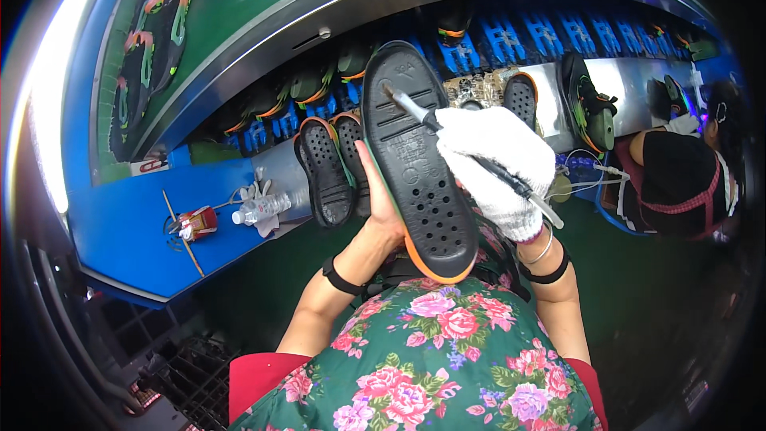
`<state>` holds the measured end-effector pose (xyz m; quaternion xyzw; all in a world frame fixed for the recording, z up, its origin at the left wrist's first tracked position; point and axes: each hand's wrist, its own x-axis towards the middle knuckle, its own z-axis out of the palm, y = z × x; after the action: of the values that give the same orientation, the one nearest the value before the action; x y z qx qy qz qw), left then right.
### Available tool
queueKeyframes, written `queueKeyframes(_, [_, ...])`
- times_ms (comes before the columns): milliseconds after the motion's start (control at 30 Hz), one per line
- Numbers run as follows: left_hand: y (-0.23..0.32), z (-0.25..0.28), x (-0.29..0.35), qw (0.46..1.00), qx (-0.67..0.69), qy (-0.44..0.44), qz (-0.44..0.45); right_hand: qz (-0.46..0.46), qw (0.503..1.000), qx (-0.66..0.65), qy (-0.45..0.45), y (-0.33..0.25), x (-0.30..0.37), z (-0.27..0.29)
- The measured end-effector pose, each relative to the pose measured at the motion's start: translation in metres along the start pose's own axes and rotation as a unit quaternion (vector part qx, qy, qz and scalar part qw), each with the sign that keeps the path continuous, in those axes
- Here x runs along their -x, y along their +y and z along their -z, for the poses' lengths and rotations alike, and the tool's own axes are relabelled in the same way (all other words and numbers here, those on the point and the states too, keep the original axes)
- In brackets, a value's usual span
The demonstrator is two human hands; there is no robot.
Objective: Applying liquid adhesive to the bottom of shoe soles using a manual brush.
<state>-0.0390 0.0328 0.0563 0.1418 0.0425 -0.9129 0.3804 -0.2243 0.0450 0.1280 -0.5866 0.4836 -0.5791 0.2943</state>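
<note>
While left hand [381, 211] props black shoe sole [416, 164] upright above lap, gloved right hand [496, 166] grip closed on brush [471, 156]; bristles probably glue-wet; keep strokes even, sole steady

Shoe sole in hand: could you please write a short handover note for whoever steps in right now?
Left hand: bare, holds the black shoe sole from behind, tread side up, toe end away from the body.
Right hand: in a white knit glove, grips a brush whose tip touches the sole near the toe end.
Nearby: two more black soles lie on the bench just left of the held one; a small bottle and a red can sit on the blue shelf.
Done: brush has reached the toe end; how much is coated cannot be told.
Left: likely the rest of this sole, then the waiting ones.
</note>
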Motion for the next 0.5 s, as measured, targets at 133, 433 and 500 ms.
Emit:
queueKeyframes(133, [-0.015,0.006,0.001,0.996,-0.044,0.035,-0.076,0.188,0.971,0.148,0.0,0.004,-0.011,-0.002])
queueKeyframes(433, [-0.022,0.041,-0.005,0.988,0.064,-0.138,-0.019,0.151,0.98,0.121,-0.055,0.009,0.009,-0.004])
queueKeyframes(500, [-0.021,0.044,-0.003,0.994,0.046,-0.102,-0.017,0.123,0.991,0.03,-0.035,0.004,0.007,0.0])
